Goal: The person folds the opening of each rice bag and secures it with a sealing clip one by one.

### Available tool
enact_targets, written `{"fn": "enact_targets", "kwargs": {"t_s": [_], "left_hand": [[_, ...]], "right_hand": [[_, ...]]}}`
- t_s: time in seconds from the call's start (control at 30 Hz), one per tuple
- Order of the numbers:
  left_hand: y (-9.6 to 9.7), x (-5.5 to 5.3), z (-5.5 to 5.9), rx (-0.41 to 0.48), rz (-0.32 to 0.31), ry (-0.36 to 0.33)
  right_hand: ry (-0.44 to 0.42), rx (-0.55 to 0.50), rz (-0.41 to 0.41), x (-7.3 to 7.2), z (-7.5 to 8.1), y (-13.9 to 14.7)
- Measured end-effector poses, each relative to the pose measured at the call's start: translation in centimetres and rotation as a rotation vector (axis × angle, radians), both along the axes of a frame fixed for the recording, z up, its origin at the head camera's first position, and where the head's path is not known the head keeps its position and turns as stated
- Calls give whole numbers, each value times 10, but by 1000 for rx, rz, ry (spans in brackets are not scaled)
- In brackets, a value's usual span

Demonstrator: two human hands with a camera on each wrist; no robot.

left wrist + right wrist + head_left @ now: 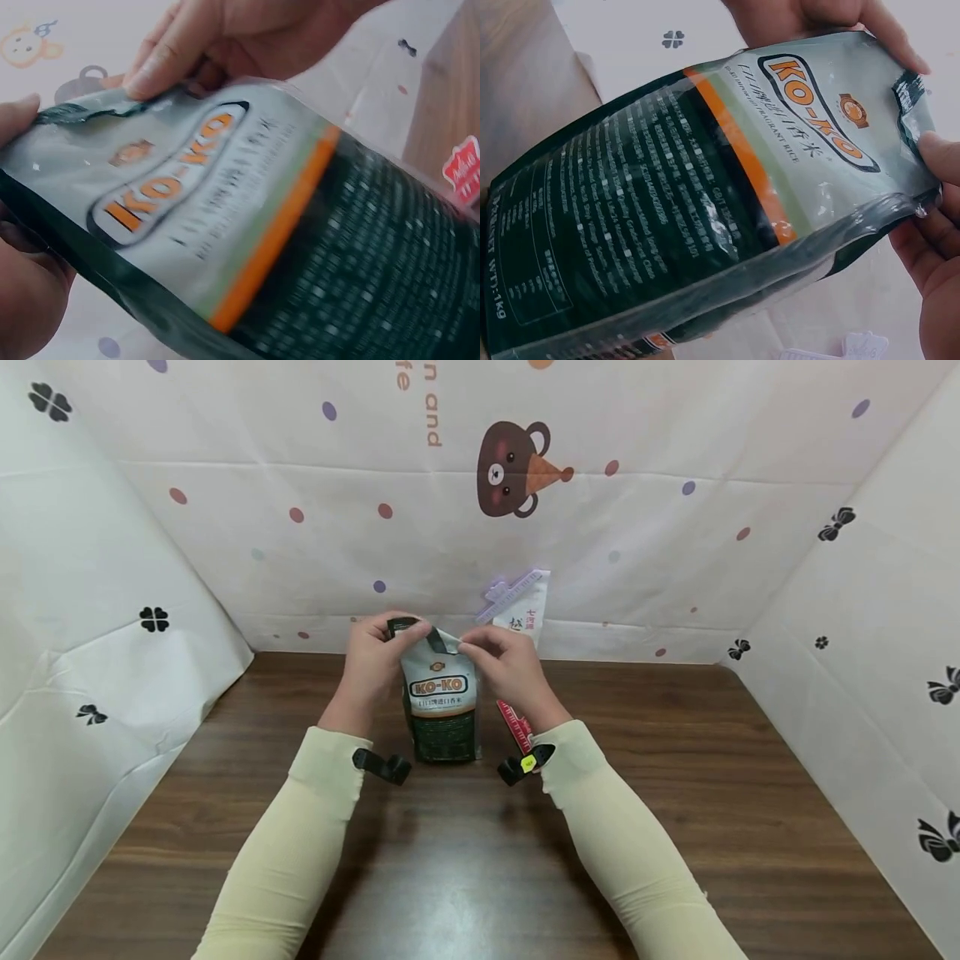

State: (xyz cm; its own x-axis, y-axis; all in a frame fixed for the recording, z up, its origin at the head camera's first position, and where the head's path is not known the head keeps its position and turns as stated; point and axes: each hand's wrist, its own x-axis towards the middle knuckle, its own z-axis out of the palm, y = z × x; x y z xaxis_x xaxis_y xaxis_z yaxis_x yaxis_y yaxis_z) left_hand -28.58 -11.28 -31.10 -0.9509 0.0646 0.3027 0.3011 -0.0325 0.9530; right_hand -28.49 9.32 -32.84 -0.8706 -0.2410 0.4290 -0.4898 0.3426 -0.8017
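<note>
A green and white KO-KO rice bag stands upright on the wooden table, its top edge folded over toward the front. At the bag's upper left corner, my left hand pinches the top between thumb and fingers. My right hand pinches the upper right corner the same way. The right wrist view shows the dark folded strip at the top, with the right thumb pressed beside it. In the left wrist view the printed front fills the middle, a hand at each top corner.
Behind my right hand stands a white bag with a purple sealing clip across its top. Its red lower part shows beneath that hand. A patterned white cloth rises behind the brown table and along both sides.
</note>
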Motion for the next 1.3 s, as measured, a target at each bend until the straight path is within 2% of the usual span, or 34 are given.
{"fn": "enact_targets", "kwargs": {"t_s": [0.2,0.4,0.63,0.83,1.13,1.3], "left_hand": [[1,3,-14,-100,19,-115],[4,1,-18,-62,48,-109],[2,-7,-13,3,65,-173],[-5,-12,-14,28,59,-112],[-8,-17,-21,-86,47,-63],[-7,-18,-26,-91,46,-50]], "right_hand": [[10,-56,-10,-1,-4,-2],[44,-87,-15,-2,-3,-6],[43,-65,-51,-8,4,-15],[64,-84,-44,-14,4,-24],[52,-117,-65,-20,-6,-24],[33,-105,-30,-19,-7,-23]]}}
